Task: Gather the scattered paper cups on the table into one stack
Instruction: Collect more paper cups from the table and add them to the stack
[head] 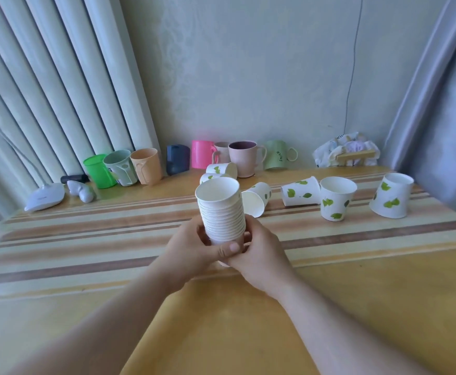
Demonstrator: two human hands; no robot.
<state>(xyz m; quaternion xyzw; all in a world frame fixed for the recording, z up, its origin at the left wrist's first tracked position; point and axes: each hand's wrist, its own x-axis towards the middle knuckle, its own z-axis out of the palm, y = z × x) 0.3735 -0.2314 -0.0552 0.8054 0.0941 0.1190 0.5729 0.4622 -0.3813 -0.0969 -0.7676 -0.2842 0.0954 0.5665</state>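
Note:
A stack of several white paper cups [221, 209] stands upright at the table's middle, mouth up. My left hand [191, 250] and my right hand [262, 255] both wrap its base, thumbs meeting in front. Loose leaf-printed paper cups are scattered behind and to the right: one on its side [256, 203] just right of the stack, another lying cup [299, 194], an upright cup [336, 198], a tilted cup [391, 196] far right, and two [221, 169] lying behind the stack, one partly hidden.
Along the back wall stands a row of plastic mugs: green [98, 170], pale green [120, 167], orange [147, 165], pink [202, 154], mauve [244, 158], light green [276, 154]. A lamp base [44, 197] sits at left, a crumpled bag [347, 150] at back right. The striped table [86, 239] stretches wide.

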